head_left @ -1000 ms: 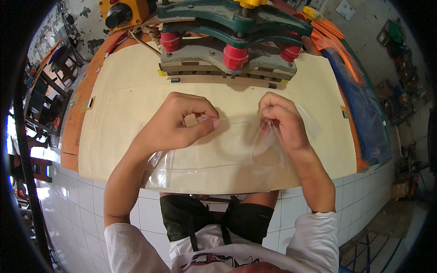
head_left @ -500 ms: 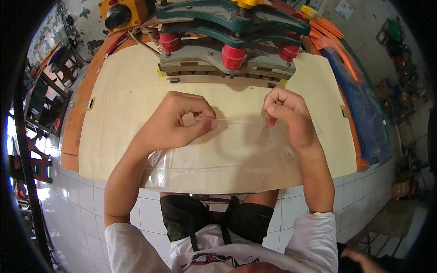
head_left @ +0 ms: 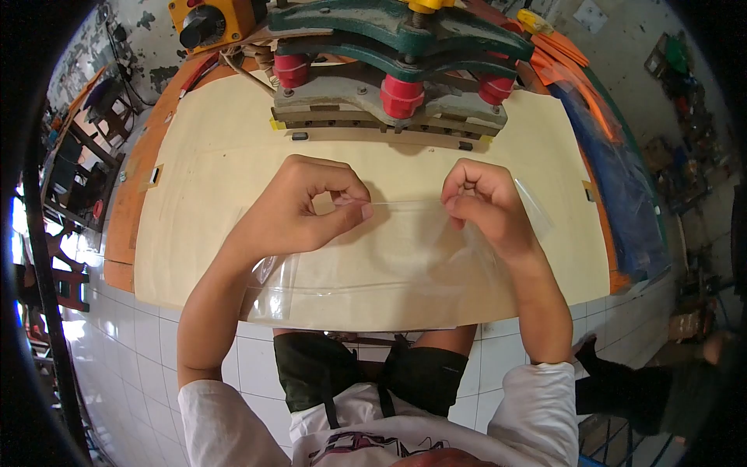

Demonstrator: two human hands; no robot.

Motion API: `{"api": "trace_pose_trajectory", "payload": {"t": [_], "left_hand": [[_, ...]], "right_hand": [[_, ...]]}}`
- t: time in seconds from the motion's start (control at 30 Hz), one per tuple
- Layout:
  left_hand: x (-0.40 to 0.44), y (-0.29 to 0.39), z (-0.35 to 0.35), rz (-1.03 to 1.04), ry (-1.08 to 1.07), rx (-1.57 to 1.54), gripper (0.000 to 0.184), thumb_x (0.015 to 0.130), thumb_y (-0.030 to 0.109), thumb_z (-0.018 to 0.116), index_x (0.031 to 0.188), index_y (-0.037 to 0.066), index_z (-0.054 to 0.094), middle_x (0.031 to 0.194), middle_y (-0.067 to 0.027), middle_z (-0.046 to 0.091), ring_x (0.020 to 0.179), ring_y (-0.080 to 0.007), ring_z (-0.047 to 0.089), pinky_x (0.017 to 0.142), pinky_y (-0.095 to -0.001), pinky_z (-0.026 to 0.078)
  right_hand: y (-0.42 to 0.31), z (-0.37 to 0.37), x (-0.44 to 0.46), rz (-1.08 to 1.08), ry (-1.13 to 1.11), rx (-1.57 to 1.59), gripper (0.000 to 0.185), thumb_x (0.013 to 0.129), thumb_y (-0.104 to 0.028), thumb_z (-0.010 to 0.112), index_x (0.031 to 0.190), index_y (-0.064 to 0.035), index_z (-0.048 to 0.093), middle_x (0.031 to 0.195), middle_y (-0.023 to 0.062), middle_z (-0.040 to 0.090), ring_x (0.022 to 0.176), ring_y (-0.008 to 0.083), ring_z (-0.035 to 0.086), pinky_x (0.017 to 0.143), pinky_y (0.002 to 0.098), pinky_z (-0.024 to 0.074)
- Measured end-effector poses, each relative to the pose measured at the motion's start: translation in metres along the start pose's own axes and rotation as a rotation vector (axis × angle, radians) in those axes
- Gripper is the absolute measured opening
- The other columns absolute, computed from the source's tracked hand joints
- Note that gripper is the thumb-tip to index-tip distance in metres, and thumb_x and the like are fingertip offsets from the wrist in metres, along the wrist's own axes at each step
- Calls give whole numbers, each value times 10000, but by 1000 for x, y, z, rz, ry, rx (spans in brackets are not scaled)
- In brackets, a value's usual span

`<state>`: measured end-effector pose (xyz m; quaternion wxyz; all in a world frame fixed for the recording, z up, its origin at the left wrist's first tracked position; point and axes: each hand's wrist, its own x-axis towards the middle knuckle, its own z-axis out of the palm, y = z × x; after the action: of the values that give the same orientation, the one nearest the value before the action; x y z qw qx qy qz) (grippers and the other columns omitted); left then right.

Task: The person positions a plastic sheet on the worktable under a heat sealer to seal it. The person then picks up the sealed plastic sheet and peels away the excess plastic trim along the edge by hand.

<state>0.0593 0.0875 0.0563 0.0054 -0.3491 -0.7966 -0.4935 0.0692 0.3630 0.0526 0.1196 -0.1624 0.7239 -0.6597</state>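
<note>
A clear plastic sheet (head_left: pixel 389 265) with creased, glossy sides lies over the pale tabletop sheet in front of me. My left hand (head_left: pixel 315 206) pinches its far edge between thumb and forefinger. Further right along that same edge, my right hand (head_left: pixel 486 206) is closed in a pinch on the plastic, fingers curled. Between the hands the edge runs nearly straight. A loose transparent flap sticks out beyond my right wrist. Beyond both hands stands a press machine (head_left: pixel 389 109) with green arms and red knobs.
The pale sheet (head_left: pixel 202 171) covers an orange-brown table. A yellow control box (head_left: pixel 206 27) sits at the back left. Blue plastic (head_left: pixel 603 187) and orange strips (head_left: pixel 576 86) lie along the right side. Another person's dark-clothed leg (head_left: pixel 630 393) shows at lower right.
My right hand has shifted slightly left and now pinches the plastic's far edge; a clear flap shows beyond its wrist. My left hand stays put. The other person's leg has come into view.
</note>
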Motion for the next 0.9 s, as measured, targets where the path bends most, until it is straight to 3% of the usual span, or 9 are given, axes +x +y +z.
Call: {"api": "trace_pose_trajectory", "payload": {"t": [0.2,0.9], "left_hand": [[0,-1,0,11,5,5,87,823,40,708,761,-15,681,714,-87,665,682,-190,625,652,-318,467],[1,-2,-1,-25,-9,13,72,809,39,693,779,-26,692,752,-100,690,719,-193,661,688,-312,504]], "right_hand": [[-1,3,0,-37,50,-33,37,800,-33,637,801,-14,606,694,-35,551,599,20,451,528,206,323],[11,5,1,-172,103,-50,18,798,-10,649,815,-9,643,588,-99,417,526,-7,320,500,212,231]]}}
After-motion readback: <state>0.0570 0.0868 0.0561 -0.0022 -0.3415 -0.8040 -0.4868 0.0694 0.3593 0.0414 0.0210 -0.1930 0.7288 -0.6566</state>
